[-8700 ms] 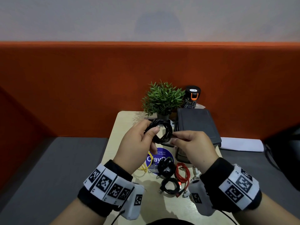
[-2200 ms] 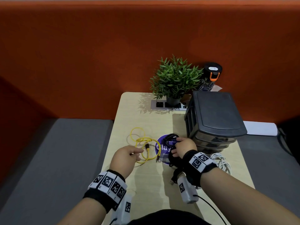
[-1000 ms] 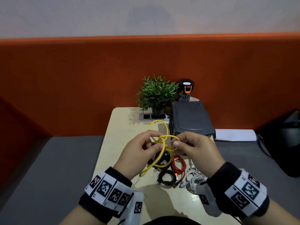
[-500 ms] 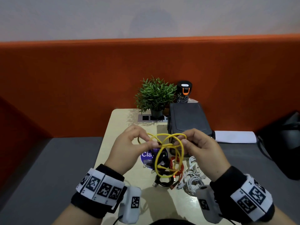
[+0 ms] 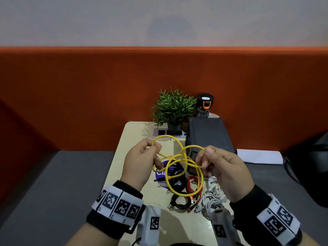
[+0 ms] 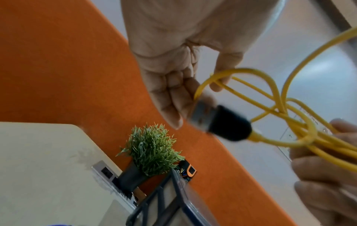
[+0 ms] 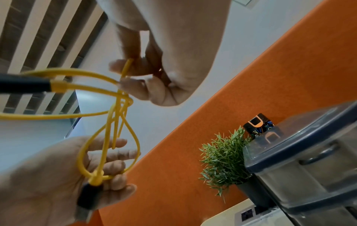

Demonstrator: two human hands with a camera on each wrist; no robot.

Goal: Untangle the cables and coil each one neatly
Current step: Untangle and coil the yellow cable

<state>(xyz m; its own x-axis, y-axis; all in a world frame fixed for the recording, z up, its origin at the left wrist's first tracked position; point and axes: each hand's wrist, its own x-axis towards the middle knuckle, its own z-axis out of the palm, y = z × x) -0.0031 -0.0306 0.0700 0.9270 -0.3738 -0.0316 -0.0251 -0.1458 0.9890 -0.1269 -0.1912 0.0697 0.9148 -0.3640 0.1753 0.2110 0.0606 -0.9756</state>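
Both hands hold a tangled yellow cable (image 5: 177, 162) in the air above the table (image 5: 131, 139). My left hand (image 5: 156, 149) pinches one loop between thumb and forefinger. My right hand (image 5: 205, 154) pinches another loop at the right. The loops cross in a loose knot between them, and one big loop hangs down. In the left wrist view a black USB plug (image 6: 230, 123) of the yellow cable (image 6: 274, 94) lies by my left fingers (image 6: 173, 97). In the right wrist view the right fingers (image 7: 133, 67) nip the yellow cable (image 7: 108, 126), and a second plug (image 7: 25, 84) points left.
On the table under the hands lie two black coils (image 5: 178, 203), a red cable (image 5: 193, 187), a loose white cable (image 5: 213, 197) and a purple sticker (image 5: 160, 173). At the back stand a potted plant (image 5: 173, 107), a bottle (image 5: 205, 105), a dark drawer unit (image 5: 207, 137) and a socket strip (image 5: 165, 133).
The black coil was laid down and the yellow cable picked up. In the last second my hands moved apart, and the yellow loops spread wider between them.
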